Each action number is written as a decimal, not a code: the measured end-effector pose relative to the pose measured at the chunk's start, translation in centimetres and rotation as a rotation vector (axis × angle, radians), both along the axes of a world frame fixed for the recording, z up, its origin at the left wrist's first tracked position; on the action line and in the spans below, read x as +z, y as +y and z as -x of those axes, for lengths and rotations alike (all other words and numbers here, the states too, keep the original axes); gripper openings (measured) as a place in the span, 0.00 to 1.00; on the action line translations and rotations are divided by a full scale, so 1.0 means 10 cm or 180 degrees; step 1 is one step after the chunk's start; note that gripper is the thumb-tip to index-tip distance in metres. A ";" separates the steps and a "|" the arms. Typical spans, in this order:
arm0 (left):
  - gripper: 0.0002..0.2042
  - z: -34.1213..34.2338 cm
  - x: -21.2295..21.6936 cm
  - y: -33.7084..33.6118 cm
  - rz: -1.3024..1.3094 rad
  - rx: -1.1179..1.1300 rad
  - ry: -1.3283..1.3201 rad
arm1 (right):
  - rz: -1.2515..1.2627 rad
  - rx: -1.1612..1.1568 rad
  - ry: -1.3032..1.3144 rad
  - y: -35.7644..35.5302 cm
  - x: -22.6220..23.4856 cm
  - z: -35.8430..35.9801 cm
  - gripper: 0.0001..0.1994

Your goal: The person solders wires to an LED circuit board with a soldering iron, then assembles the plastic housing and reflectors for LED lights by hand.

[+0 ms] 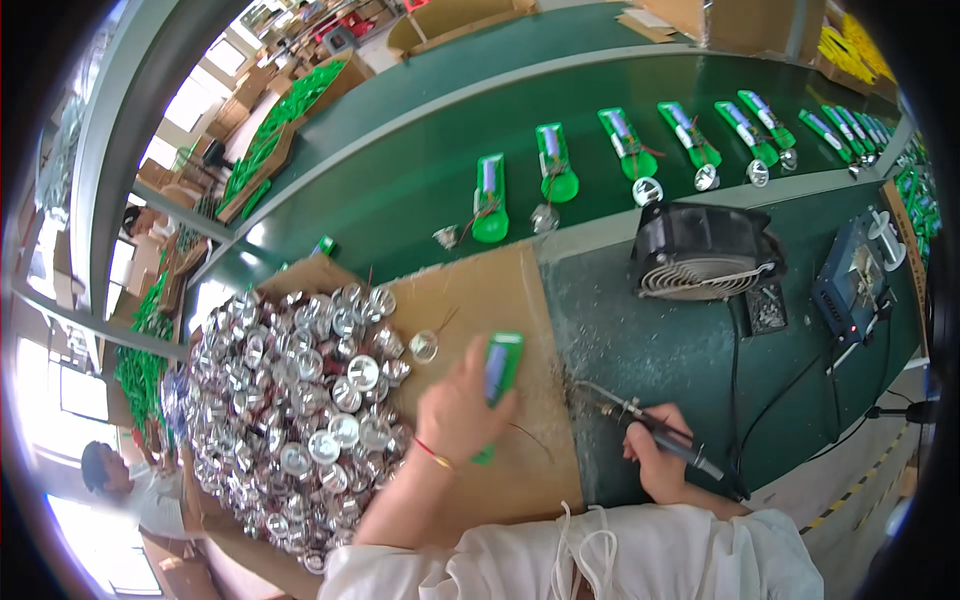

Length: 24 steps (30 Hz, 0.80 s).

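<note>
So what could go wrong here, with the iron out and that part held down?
The soldering iron in the right hand points toward the left hand, which holds the green part: a slip may burn fingers. Its thin wires could snag. The heaped reflectors may spill.

- Left hand (pixel 455 405) presses the green part (pixel 500 372) onto the cardboard sheet (pixel 500 290) — bare cardboard ahead of it, one loose silver reflector (pixel 424 346) lying in that gap.
- Hard on its left, the heap of silver reflectors (pixel 300 400) blocks any sideways pass.
- Right hand (pixel 655 455) holds the soldering iron (pixel 650 425) over open green bench (pixel 640 340).
- Beyond that, the black fan (pixel 705 250) stands in the way — its cable (pixel 735 400) trails down just beside the hand.
</note>
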<state>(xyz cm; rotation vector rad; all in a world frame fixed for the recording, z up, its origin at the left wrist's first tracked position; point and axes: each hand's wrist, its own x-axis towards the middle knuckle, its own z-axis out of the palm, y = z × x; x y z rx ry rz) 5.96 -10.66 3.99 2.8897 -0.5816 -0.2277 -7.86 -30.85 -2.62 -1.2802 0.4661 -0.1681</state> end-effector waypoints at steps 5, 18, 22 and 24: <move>0.32 0.17 -0.09 0.23 0.1274 0.0620 -0.0482 | 0.0288 0.0062 -0.0138 0.02 0.01 -0.01 0.08; 0.07 -0.77 -0.50 0.47 -0.1272 -0.0363 -0.1768 | 0.0446 -0.0048 -0.0450 0.11 -0.06 0.03 0.08; 0.05 -0.49 -0.37 0.59 0.1564 0.0832 -0.0810 | 0.0559 -0.0148 -0.0409 0.11 -0.05 0.02 0.08; 0.02 -0.20 -0.19 0.57 0.3138 0.1277 0.0264 | 0.0511 -0.0285 -0.0434 0.04 -0.09 0.04 0.08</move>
